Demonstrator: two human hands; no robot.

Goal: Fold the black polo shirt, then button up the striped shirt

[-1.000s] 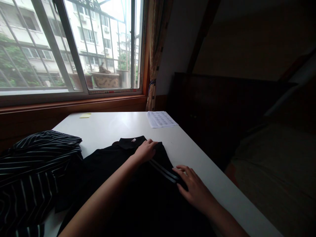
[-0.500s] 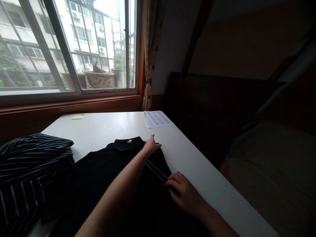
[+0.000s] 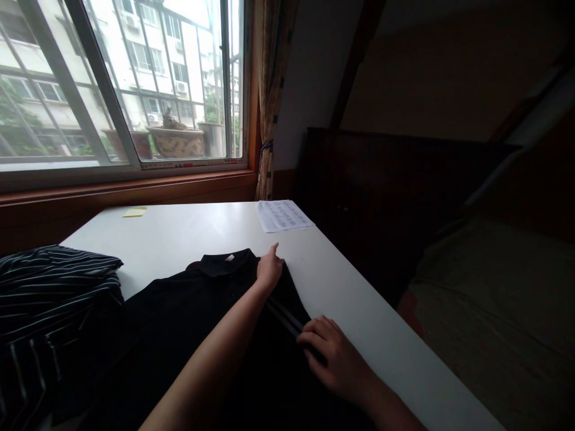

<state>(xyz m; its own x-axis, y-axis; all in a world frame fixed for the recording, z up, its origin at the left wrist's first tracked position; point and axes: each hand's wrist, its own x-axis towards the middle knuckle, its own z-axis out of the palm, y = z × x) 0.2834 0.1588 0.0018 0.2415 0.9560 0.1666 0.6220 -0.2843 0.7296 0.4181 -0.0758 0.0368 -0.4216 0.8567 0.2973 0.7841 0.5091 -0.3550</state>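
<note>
The black shirt [image 3: 179, 317] lies on the surface [image 3: 345, 287], right of the striped garment [image 3: 58, 281]. It looks light and soft, best taken at shoulder [image 3: 291, 286] and sleeve [image 3: 284, 316]. There, the left hand [image 3: 269, 269] is half open, the right hand [image 3: 331, 350] loosely curled; whether either pinches cloth, I cannot tell.

Black collared shirt [image 3: 171, 323] spread out

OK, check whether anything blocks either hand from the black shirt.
Nothing visible does: the left hand is at the black shirt beside its collar, the right hand by its pale stripes. The striped garment lies off to the left.
</note>
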